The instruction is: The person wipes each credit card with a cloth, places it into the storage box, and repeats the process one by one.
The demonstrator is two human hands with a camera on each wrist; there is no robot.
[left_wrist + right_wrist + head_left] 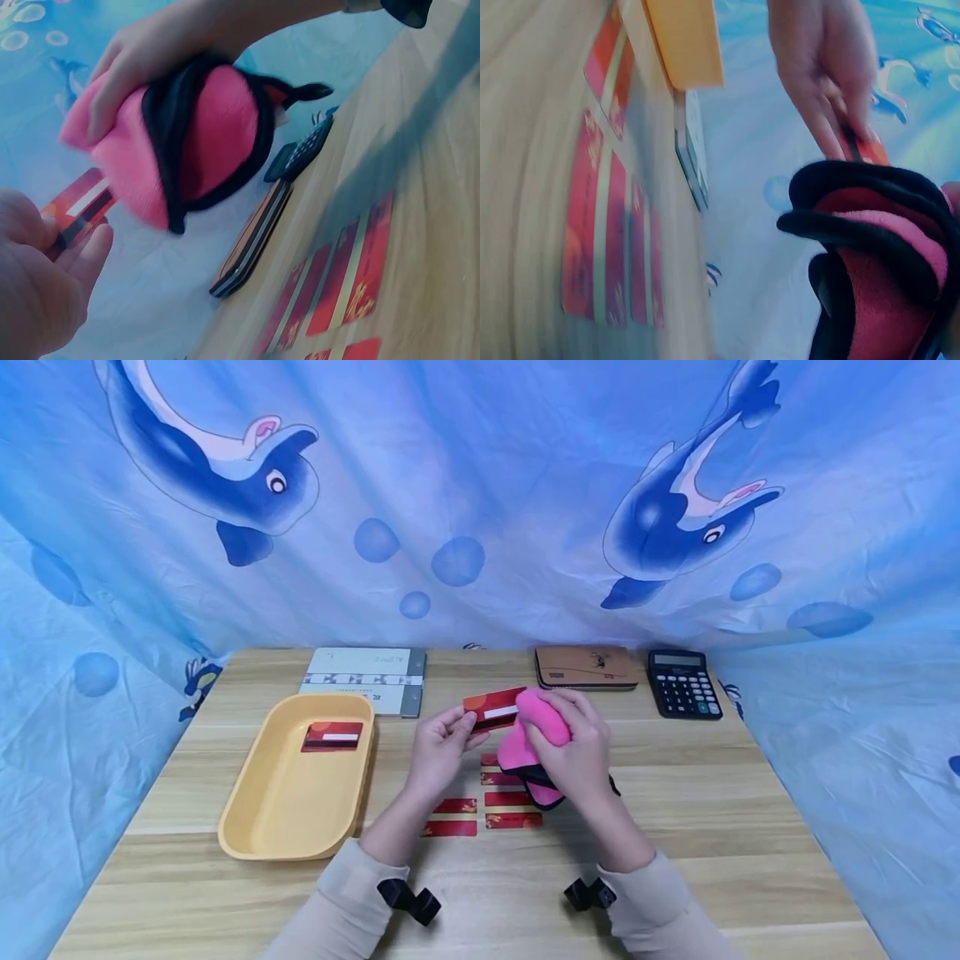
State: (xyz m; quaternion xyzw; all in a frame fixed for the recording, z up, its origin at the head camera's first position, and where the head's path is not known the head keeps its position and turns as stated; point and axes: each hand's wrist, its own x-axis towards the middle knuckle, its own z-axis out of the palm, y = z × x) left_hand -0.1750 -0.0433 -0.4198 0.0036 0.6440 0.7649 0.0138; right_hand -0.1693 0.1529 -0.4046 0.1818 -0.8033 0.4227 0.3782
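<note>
My left hand [441, 747] pinches a red card [491, 706] by its left end, thumb on the face with the white strip and dark stripe. A pink cloth [551, 718] with black edging is bunched in my right hand [581, 752], and it covers the card's right end. In the left wrist view the cloth [202, 135] hangs in folds beside the card [82, 199]. Below the hands, several red cards [513, 819] with a pale stripe lie in rows on the table, partly hidden by the cloth and left forearm. Another red card [332, 737] lies inside the yellow tray [232, 810].
A pale notebook [356, 662] lies at the back left, behind the tray. Along the back right are a brown wallet [588, 667] and a black calculator [684, 685]. A blue dolphin-print curtain [480, 485] surrounds the wooden table [675, 827].
</note>
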